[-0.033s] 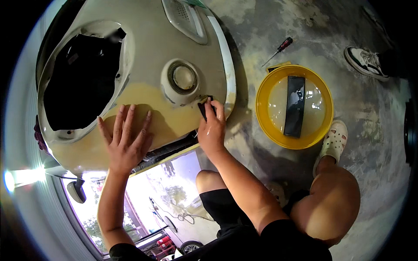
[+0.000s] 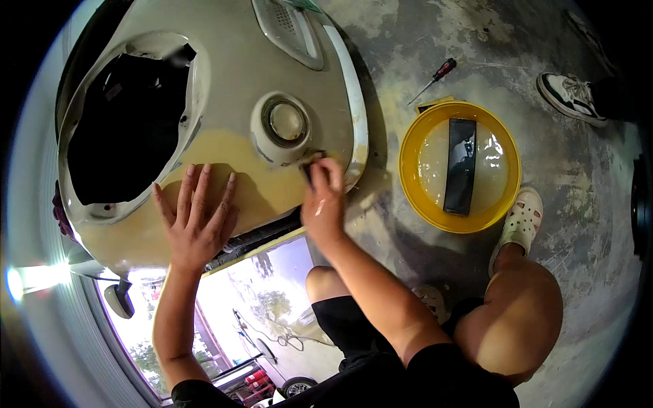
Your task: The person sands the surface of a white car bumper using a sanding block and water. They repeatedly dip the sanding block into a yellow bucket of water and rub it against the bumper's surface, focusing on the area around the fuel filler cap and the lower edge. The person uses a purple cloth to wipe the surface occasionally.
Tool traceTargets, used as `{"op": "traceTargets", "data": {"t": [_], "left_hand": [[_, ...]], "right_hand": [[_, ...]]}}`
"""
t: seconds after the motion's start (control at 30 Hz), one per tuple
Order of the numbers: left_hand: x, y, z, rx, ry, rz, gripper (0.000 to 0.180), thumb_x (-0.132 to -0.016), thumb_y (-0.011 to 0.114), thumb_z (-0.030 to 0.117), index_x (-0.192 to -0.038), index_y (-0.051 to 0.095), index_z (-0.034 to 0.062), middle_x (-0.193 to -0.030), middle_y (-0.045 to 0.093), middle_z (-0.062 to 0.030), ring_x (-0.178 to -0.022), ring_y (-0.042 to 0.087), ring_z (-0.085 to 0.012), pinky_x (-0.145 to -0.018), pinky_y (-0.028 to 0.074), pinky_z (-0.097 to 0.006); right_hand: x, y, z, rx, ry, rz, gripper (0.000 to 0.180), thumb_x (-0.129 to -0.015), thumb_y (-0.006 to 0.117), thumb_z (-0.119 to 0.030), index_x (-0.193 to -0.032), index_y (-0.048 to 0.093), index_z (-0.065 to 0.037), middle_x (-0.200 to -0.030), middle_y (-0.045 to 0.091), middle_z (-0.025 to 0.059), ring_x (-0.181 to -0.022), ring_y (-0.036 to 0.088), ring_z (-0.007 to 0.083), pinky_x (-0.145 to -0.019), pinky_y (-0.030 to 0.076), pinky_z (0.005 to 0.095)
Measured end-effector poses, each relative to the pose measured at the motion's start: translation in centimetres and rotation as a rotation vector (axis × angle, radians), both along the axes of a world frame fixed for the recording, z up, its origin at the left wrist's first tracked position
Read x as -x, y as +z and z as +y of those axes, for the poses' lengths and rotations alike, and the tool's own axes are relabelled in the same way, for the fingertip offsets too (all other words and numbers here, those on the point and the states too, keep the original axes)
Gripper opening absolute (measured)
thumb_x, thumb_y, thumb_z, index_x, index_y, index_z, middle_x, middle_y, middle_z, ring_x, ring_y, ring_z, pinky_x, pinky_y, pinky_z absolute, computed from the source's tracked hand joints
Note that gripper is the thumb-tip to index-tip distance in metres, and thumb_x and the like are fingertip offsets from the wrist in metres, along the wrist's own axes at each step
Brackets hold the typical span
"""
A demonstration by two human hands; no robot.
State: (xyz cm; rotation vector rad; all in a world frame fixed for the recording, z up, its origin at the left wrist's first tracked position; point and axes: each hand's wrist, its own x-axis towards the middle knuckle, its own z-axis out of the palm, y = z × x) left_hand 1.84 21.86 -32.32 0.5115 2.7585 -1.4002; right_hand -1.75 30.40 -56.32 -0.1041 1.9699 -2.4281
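A car bumper (image 2: 231,88), grey-beige with a yellowish lower area, fills the upper left. My left hand (image 2: 197,217) lies flat on the yellowish area, fingers spread, below the large dark opening. Just below the round lamp recess (image 2: 287,124), my right hand (image 2: 324,204) presses a dark piece of sandpaper (image 2: 305,171) against the surface. Motion blurs its fingers a little, and they partly cover the sandpaper. Wet spots shine on the back of that hand.
Right of the bumper stands a yellow bucket (image 2: 410,183) of cloudy water, with a long black block (image 2: 460,166) in it. A screwdriver (image 2: 434,80) lies on the floor beyond it. Another person's shoe (image 2: 570,98) is at the far right; my clog (image 2: 522,217) is beside the bucket.
My right hand has shifted slightly left along the bumper with the sandpaper. The left hand has stayed in place.
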Motion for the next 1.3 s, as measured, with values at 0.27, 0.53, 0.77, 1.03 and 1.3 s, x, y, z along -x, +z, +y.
{"op": "traceTargets", "data": {"t": [0.27,0.53,0.77,1.03,1.3], "left_hand": [[0.1,-0.5,0.6,0.035,0.029,0.072,0.048,-0.09,0.072,0.027,-0.138,0.068,0.0281,-0.152,0.056,-0.0053,-0.147,0.048,-0.0254,-0.123,0.011,-0.075],[0.7,-1.2,0.9,0.024,0.028,0.091,0.052,-0.091,0.072,0.027,-0.142,0.065,0.0269,-0.153,0.055,-0.0048,-0.147,0.047,-0.0255,-0.123,0.013,-0.073],[2.5,-2.1,2.5,-0.018,0.12,0.089,0.054,-0.091,0.072,0.026,-0.145,0.062,0.0255,-0.154,0.055,-0.0048,-0.148,0.046,-0.0251,-0.124,0.016,-0.07],[3.1,-3.2,2.2,-0.008,0.106,0.125,0.055,-0.09,0.074,0.028,-0.143,0.063,0.0254,-0.153,0.056,-0.0045,-0.148,0.046,-0.025,-0.125,0.016,-0.067],[3.4,-3.5,2.3,0.009,0.121,0.137,0.051,-0.091,0.072,0.026,-0.141,0.065,0.0253,-0.152,0.058,-0.0042,-0.147,0.048,-0.026,-0.126,0.018,-0.062]], "right_hand": [[-0.9,-1.3,0.1,-0.026,0.083,0.005,0.065,-0.079,0.057,0.015,-0.143,0.056,0.004,-0.139,0.053,0.0192,-0.123,0.057,0.0372,-0.106,0.047,0.0412],[-0.4,-0.4,0.9,-0.023,0.069,0.072,0.063,-0.083,0.061,0.009,-0.145,0.056,0.0,-0.134,0.056,0.0173,-0.115,0.06,0.0388,-0.099,0.048,0.0458],[-2.2,0.9,-0.2,0.057,0.155,0.006,0.047,-0.089,0.06,0.004,-0.136,0.058,0.004,-0.129,0.058,0.0191,-0.114,0.061,0.0393,-0.1,0.049,0.0478],[0.3,-4.1,0.1,-0.057,0.185,-0.132,0.054,-0.087,0.063,0.006,-0.14,0.055,0.006,-0.139,0.049,0.0235,-0.126,0.055,0.044,-0.107,0.046,0.0463],[6.1,-11.0,-1.1,-0.165,0.158,-0.17,0.042,-0.096,0.062,-0.008,-0.135,0.06,0.006,-0.132,0.065,0.0257,-0.121,0.062,0.045,-0.103,0.05,0.0483]]}}
